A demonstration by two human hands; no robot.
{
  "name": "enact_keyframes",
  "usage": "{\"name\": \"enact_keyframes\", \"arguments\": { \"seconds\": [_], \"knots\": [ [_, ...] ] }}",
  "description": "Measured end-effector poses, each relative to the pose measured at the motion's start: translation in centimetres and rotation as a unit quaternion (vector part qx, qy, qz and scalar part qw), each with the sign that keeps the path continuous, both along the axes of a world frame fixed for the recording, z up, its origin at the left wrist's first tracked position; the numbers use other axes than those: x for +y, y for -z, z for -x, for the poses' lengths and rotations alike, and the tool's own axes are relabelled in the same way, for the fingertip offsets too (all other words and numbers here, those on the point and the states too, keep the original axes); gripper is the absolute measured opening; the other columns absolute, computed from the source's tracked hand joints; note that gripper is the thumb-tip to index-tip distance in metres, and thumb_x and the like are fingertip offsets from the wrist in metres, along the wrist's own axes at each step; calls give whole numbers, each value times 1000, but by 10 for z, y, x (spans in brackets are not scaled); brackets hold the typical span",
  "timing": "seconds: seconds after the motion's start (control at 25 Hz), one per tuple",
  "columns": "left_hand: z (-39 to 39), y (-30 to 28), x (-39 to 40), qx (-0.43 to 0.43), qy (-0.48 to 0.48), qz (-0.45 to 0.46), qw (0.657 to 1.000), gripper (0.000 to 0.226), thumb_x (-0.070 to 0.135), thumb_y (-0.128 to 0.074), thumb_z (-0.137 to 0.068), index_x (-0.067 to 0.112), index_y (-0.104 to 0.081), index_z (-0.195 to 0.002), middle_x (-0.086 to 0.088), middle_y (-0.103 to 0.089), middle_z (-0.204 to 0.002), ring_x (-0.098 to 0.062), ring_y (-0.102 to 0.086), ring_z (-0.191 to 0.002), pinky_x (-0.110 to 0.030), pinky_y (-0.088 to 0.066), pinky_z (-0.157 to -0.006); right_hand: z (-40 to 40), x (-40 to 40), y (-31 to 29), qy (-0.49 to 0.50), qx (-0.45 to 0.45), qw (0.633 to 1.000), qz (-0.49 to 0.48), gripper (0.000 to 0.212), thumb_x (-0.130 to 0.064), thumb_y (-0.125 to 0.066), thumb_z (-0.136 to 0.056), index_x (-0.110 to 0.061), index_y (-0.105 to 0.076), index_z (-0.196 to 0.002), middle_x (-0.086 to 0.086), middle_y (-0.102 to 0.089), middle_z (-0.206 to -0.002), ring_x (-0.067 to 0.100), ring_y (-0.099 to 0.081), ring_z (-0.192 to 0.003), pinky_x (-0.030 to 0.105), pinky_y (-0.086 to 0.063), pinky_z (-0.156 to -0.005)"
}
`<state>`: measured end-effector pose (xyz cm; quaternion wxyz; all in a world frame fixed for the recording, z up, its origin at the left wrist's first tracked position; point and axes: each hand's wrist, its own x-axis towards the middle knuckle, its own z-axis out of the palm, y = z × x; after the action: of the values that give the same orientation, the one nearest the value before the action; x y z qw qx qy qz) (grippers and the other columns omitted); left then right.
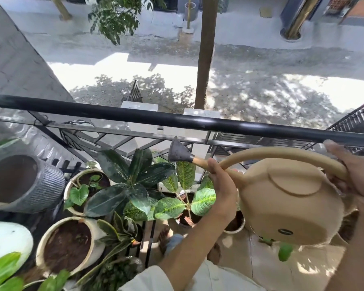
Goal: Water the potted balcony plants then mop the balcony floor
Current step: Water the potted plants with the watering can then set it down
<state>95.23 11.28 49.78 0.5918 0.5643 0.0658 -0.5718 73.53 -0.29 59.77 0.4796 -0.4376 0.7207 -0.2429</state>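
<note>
A beige watering can [290, 204] hangs in the air at the right, tipped toward the left. Its spout ends in a dark grey rose [178, 151] above the leaves. My left hand [223, 185] grips the spout near its base. My right hand [353, 175] grips the arched handle at the far right. Below the rose stands a dark-leaved rubber plant [132, 185], and beside it a plant with yellow-green spotted leaves [185, 198]. No water stream is visible.
A black railing [135, 114] runs across in front, above the street. A cream pot of bare soil [67, 246] sits at lower left, a ribbed grey pot [27, 185] at far left. My sandalled feet [166, 238] stand on the tan tiled floor [271, 267].
</note>
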Motion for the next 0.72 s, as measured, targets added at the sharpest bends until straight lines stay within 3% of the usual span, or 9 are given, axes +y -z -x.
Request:
{"name": "enact_keyframes", "arguments": {
  "seconds": [0.08, 0.16, 0.28, 0.4, 0.48, 0.6, 0.72],
  "knots": [
    [16, 3, -9, -3, -8, 7, 1000, 110, 92, -19, -77, 29, -24, -167, -11, -38, -169, -30, -39, -154, -52, -28, -129, 12, -8, -3, 3, -1, 1000, 2, 82, -92, -85, -42, -14, -61, -54, 10, -49, -41, 21, -37, -27, 20, -39, -46],
    [31, 11, -21, 1, -23, 8, 1000, 104, 91, -20, -85, 26, -30, -166, -15, -46, -163, -32, -45, -150, -55, -33, -127, 20, -13, -9, -7, -5, 1000, 13, 80, -90, -87, -44, -14, -62, -49, 8, -52, -40, 18, -39, -26, 19, -38, -42],
    [46, 26, -36, -1, -44, 12, 999, 93, 84, -21, -96, 20, -42, -159, -15, -72, -131, -25, -68, -125, -51, -45, -120, 26, -18, -15, -30, 3, 998, 51, 68, -78, -90, -57, -14, -69, -46, 9, -60, -42, 15, -42, -26, 16, -38, -35],
    [53, 32, -44, 11, -56, 10, 998, 83, 82, -23, -98, 24, -45, -155, -9, -77, -111, -17, -75, -103, -44, -54, -109, 28, -23, -20, -34, 8, 996, 79, 65, -75, -86, -65, -13, -75, -50, 13, -65, -46, 16, -46, -29, 19, -39, -38],
    [58, 35, -48, 28, -68, 8, 997, 73, 81, -26, -99, 29, -48, -144, -6, -77, -101, -14, -76, -93, -36, -60, -91, 32, -28, -21, -42, 23, 995, 88, 71, -79, -82, -66, -10, -76, -53, 13, -62, -44, 18, -46, -31, 23, -39, -47],
    [64, 35, -53, 36, -64, 16, 997, 70, 81, -26, -99, 27, -51, -134, -6, -75, -101, -15, -76, -94, -32, -60, -81, 37, -32, -21, -63, 31, 992, 102, 75, -81, -79, -69, -8, -75, -54, 13, -62, -44, 17, -45, -31, 22, -39, -44],
    [64, 36, -63, 57, -72, 43, 995, 82, 80, -23, -99, 14, -57, -134, -16, -75, -111, -26, -75, -103, -42, -61, -92, 35, -36, -26, -67, 17, 991, 110, 69, -77, -80, -70, -10, -76, -52, 18, -66, -52, 20, -45, -33, 24, -39, -44]
  ]
}}
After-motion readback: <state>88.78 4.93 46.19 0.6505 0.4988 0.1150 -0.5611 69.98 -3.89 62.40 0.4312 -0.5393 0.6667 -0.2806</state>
